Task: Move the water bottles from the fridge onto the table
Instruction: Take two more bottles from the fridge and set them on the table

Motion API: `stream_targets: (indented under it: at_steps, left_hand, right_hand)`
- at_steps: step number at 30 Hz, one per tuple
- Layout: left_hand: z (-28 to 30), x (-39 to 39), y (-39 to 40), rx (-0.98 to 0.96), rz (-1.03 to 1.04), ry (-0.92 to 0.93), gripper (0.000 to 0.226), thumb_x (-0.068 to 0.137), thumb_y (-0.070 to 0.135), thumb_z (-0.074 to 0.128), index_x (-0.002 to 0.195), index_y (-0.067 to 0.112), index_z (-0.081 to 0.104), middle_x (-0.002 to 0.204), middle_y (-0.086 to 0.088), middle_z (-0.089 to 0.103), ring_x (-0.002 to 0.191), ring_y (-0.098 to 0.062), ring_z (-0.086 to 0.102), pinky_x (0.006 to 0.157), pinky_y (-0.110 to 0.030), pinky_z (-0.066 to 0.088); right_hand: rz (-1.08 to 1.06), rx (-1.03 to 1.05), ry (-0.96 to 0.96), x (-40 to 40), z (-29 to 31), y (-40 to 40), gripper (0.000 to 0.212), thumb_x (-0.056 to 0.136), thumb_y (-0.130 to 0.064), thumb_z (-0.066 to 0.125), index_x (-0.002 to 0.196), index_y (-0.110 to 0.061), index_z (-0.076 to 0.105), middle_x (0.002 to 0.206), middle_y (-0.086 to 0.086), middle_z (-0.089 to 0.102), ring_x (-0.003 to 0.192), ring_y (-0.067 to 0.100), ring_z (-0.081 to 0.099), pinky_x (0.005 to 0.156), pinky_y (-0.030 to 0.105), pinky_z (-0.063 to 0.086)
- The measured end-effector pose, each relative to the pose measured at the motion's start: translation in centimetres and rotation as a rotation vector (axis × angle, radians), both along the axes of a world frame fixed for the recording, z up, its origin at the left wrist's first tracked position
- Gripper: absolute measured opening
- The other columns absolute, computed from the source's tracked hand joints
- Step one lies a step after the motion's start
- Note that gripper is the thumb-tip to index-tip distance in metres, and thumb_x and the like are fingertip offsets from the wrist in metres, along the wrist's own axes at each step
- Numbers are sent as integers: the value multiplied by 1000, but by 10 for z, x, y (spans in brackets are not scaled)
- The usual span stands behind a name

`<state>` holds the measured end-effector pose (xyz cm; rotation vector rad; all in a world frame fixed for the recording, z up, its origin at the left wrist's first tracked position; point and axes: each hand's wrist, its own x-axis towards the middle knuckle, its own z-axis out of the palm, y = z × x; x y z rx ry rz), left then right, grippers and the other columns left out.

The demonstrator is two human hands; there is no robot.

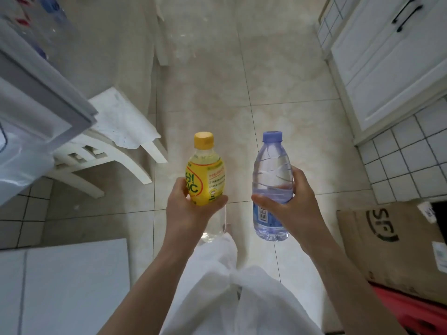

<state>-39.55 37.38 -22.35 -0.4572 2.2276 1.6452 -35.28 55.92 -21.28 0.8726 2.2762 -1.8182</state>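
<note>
While the person is standing over the tiled floor (266, 81), the left hand (191, 209) is gripping the yellow bottle (205, 170) round its lower half, fingers curled behind and thumb wrapping across the front, and the right hand (287, 204) is gripping the clear water bottle (272, 184) round its middle, thumb lying across the blue label. Both bottles are being held in the air in front of the body, side by side and apart, not touching. Yellow bottle's long axis is running roughly upright in the view, yellow cap pointing up and away from the person, base hidden in the palm. Water bottle's axis is also running near upright, tilting slightly, purple-blue cap pointing up and away, base pointing down toward the white trousers (229, 298). An open fridge door (41, 97) is showing at the left edge, a white chair (108, 141) is sitting just beyond it, white cabinets (387, 56) are standing at upper right, and a cardboard box (391, 243) is lying at lower right
</note>
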Motion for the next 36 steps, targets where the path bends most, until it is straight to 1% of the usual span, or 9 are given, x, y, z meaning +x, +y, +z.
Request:
stream_targets:
  at_steps: [3, 7, 12, 14, 18, 22, 29, 33, 36]
  left_hand:
    - [1, -52, 15, 2, 12, 0, 60, 62, 18, 90, 113, 24, 59, 104, 6, 69, 93, -12, 68, 69, -21, 54]
    - [0, -110, 32, 6, 37, 3, 59, 62, 17, 90, 112, 22, 59, 103, 5, 69, 92, -12, 68, 70, -23, 54]
    - [-4, -166, 50, 6, 86, -19, 57, 60, 17, 90, 107, 26, 59, 100, 7, 70, 90, -10, 68, 70, -23, 54]
    - [-7, -189, 59, 5, 113, -30, 57, 60, 15, 90, 107, 24, 59, 100, 6, 70, 90, -10, 68, 69, -22, 53]
    - [-13, -239, 80, -4, 183, -18, 55, 60, 14, 90, 105, 20, 59, 96, 4, 70, 86, -11, 69, 63, -18, 52]
    - [-15, -291, 102, -37, 324, 15, 51, 59, 14, 90, 100, 15, 60, 87, 5, 69, 75, -4, 67, 57, -14, 51]
    - [-6, -359, 132, -4, 577, 16, 51, 60, 18, 90, 103, 23, 63, 91, 7, 72, 78, -3, 70, 65, -20, 55]
    - [-4, -380, 132, -13, 690, -8, 50, 61, 19, 90, 103, 24, 62, 91, 9, 71, 78, 2, 67, 57, -11, 50]
    - [-4, -398, 122, -24, 785, -32, 49, 62, 20, 89, 102, 25, 62, 91, 10, 70, 83, -3, 67, 61, -15, 46]
  right_hand:
    - [52, 13, 12, -55, 4, 15, 69, 64, -29, 83, 120, -33, 43, 102, -22, 58, 93, 5, 63, 78, 20, 54]
    - [99, 29, 26, -119, 6, 29, 69, 66, -26, 84, 121, -33, 41, 103, -22, 57, 95, 2, 61, 76, 15, 52]
    - [114, -25, -13, -181, 3, 44, 73, 66, -23, 85, 126, -27, 44, 111, -10, 63, 101, 11, 64, 89, 31, 55]
    - [137, -43, -18, -207, 0, 52, 73, 64, -22, 86, 125, -26, 47, 111, -7, 66, 100, 12, 66, 88, 35, 56]
    - [206, -60, -26, -266, -8, 72, 65, 62, -21, 87, 114, -32, 50, 102, -11, 68, 91, 7, 69, 83, 33, 58]
    - [336, -43, -27, -337, -10, 96, 65, 62, -29, 85, 116, -31, 49, 103, -13, 66, 92, 9, 68, 85, 34, 58]
    - [563, 46, 6, -455, 1, 128, 68, 63, -30, 85, 121, -25, 49, 100, -11, 66, 89, 10, 68, 85, 37, 58]
    - [650, 49, 7, -511, -2, 122, 68, 62, -32, 86, 120, -26, 51, 103, -6, 68, 92, 13, 69, 86, 45, 57]
    - [720, 58, 7, -547, -5, 105, 67, 62, -32, 87, 118, -28, 51, 103, -5, 68, 92, 13, 69, 86, 46, 57]
